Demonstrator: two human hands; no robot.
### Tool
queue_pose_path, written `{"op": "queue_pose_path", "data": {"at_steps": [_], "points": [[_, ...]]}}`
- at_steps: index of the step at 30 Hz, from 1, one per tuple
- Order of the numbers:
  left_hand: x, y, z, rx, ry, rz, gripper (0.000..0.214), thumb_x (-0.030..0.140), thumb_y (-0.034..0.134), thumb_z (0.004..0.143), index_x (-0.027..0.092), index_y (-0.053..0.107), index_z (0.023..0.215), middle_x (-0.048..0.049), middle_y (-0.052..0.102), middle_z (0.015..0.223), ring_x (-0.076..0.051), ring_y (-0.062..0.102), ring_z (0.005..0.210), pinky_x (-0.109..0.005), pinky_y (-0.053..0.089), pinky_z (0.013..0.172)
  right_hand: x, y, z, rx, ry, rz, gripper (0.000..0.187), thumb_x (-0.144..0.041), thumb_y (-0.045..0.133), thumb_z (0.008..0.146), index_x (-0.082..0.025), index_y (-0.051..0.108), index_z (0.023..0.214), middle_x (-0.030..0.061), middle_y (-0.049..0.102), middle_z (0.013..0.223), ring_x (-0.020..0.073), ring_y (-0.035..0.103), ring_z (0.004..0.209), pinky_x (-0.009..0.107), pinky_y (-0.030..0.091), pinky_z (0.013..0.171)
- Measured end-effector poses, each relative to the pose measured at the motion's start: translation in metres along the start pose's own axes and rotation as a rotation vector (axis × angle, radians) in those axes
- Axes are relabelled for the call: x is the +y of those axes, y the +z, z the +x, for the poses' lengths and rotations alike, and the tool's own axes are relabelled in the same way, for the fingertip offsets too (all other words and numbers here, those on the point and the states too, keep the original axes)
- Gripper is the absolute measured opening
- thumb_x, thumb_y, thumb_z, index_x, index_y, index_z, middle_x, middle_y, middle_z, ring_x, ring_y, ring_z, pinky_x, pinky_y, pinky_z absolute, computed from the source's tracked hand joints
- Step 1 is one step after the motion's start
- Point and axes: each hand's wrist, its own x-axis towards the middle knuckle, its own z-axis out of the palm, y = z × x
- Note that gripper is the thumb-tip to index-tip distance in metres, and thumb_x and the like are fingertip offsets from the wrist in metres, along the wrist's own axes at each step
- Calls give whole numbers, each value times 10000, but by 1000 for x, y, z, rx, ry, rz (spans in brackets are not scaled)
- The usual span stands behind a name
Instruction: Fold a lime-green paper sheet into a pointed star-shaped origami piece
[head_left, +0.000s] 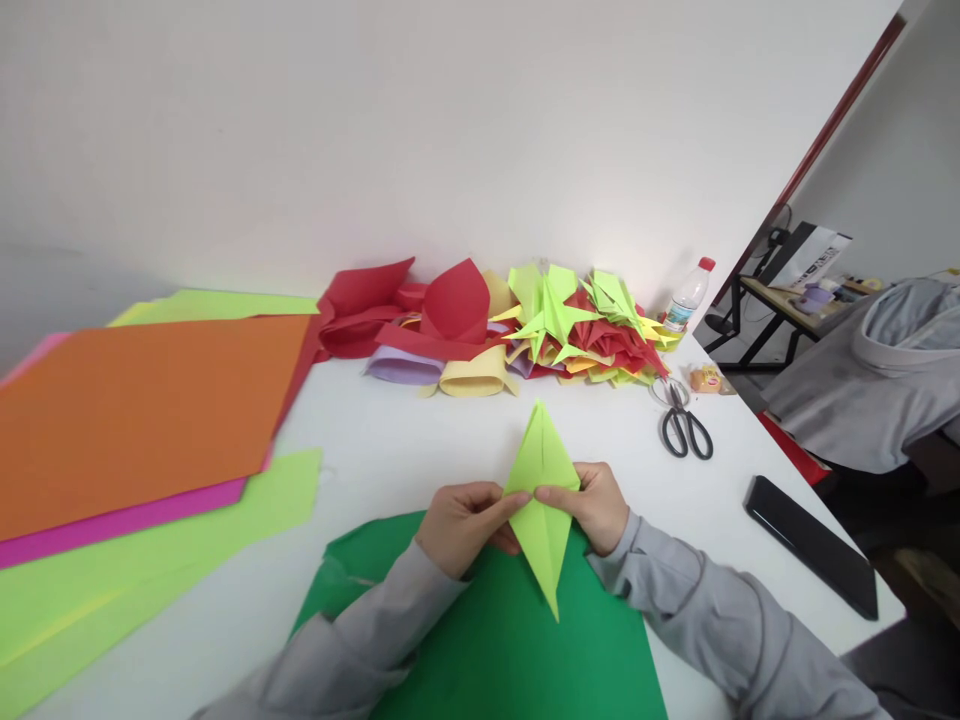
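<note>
A lime-green paper folded into a long kite shape (541, 505) is held upright over the white table (390, 440), pointed at top and bottom. My left hand (463, 525) pinches its middle from the left. My right hand (592, 505) pinches the same spot from the right. Both hands have their fingers closed on the fold. Below them lies a dark green sheet (495, 640) flat on the table.
A stack of large orange, pink and lime sheets (142, 420) covers the left. A heap of folded paper pieces (517, 330) lies at the back. Scissors (682, 425), a water bottle (688, 295), a small wrapped snack (707, 379) and a black phone (810, 545) sit right.
</note>
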Motion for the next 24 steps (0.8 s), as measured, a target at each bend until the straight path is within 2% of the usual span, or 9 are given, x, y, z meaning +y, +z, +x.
{"op": "queue_pose_path", "data": {"at_steps": [5, 9, 13, 15, 21, 24], "points": [[-1, 1, -2, -75, 23, -2, 368, 500, 770, 581, 170, 627, 504, -9, 634, 429, -174, 609, 413, -259, 525, 434, 1, 0, 1, 7, 5, 62, 343, -376, 862, 513, -127, 740, 716, 35, 707, 614, 158, 623, 536, 289, 488, 569], [-6, 0, 1, -89, 19, 27, 366, 495, 755, 606, 174, 615, 501, -7, 642, 437, -176, 621, 427, -260, 534, 451, 0, 2, 1, 21, -5, 104, 329, -365, 863, 514, -127, 731, 699, 38, 708, 620, 156, 617, 527, 288, 489, 558], [-14, 0, 3, -180, 32, 89, 379, 503, 744, 618, 172, 600, 505, -16, 648, 440, -180, 618, 419, -270, 536, 446, -1, 4, 3, 27, -20, 164, 330, -356, 865, 509, -123, 720, 692, 41, 713, 637, 152, 612, 521, 281, 489, 541], [-16, 0, 4, -162, 42, 98, 386, 503, 726, 643, 173, 583, 505, -8, 640, 433, -176, 616, 420, -270, 534, 450, -1, 4, 3, 21, -26, 176, 331, -348, 866, 509, -120, 721, 701, 42, 718, 649, 150, 614, 523, 279, 492, 545], [-17, 1, 5, -167, 118, 127, 321, 454, 736, 628, 146, 724, 717, -23, 728, 633, -190, 645, 544, -281, 537, 519, 0, 3, 3, -43, 7, 181, 356, -349, 864, 524, -121, 746, 770, 59, 735, 703, 171, 653, 590, 312, 523, 635], [-15, 0, 6, -191, 149, 185, 302, 448, 709, 640, 155, 711, 565, -26, 697, 537, -174, 602, 478, -267, 493, 483, -1, 3, 0, -49, 17, 110, 373, -377, 862, 520, -127, 752, 774, 59, 739, 711, 178, 660, 605, 323, 524, 652]]}}
